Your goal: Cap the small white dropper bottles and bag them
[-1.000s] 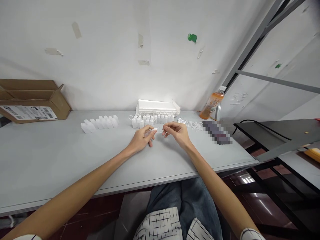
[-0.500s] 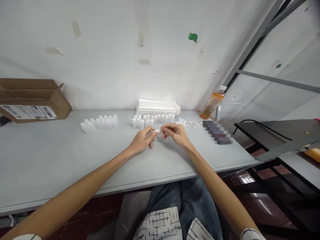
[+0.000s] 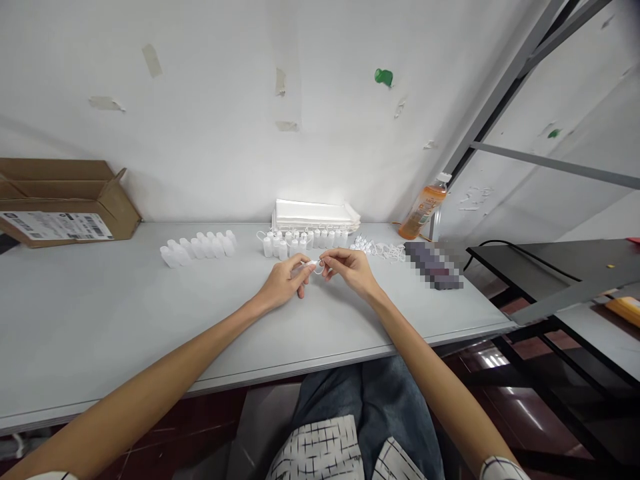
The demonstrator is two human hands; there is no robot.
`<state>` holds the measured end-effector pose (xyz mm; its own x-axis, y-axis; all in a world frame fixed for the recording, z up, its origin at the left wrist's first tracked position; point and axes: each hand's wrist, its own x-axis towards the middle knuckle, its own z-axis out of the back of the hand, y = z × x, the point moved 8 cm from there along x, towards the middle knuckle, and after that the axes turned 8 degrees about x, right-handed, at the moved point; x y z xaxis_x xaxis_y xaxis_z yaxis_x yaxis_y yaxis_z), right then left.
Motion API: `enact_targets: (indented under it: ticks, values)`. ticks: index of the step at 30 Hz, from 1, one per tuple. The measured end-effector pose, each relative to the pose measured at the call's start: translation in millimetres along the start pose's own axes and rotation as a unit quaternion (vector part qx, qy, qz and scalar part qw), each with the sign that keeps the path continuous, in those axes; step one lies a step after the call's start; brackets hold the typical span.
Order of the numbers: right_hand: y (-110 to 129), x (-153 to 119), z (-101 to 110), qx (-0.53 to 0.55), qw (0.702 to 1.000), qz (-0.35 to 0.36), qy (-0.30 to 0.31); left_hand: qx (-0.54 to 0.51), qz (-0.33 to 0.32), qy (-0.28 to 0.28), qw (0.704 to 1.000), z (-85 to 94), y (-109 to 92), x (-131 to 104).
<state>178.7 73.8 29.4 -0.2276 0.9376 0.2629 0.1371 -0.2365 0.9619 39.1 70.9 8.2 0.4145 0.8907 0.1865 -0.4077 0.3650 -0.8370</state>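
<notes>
My left hand (image 3: 285,281) pinches a small white piece (image 3: 312,264) between thumb and fingers above the grey table (image 3: 200,320). Beside it, the fingertips of my right hand (image 3: 350,269) are closed on a thin white loop (image 3: 319,271) that joins the piece. Several small white bottles (image 3: 283,249), some with loops, stand just beyond my hands. Right of them lie small white tips (image 3: 361,245) and a heap of white loops (image 3: 391,251). Several translucent white pieces (image 3: 197,247) form a slanting row at the left.
An open cardboard box (image 3: 65,200) is at the far left. White stacked trays (image 3: 315,212) rest against the wall. An orange drink bottle (image 3: 424,208) leans at the back right, near a blurred dark object (image 3: 434,265). A metal frame (image 3: 500,100) rises at the right.
The view has shifted very slightly. Both hands keep the same pinching pose, with no other clear movement.
</notes>
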Motion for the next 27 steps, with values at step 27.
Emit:
enact_targets:
  ticks: [27]
  values:
    - [-3.8,1.0,-0.3,-0.208,0.977,0.045,0.021,0.129,-0.029,-0.05,0.99,5.4,0.0,-0.5]
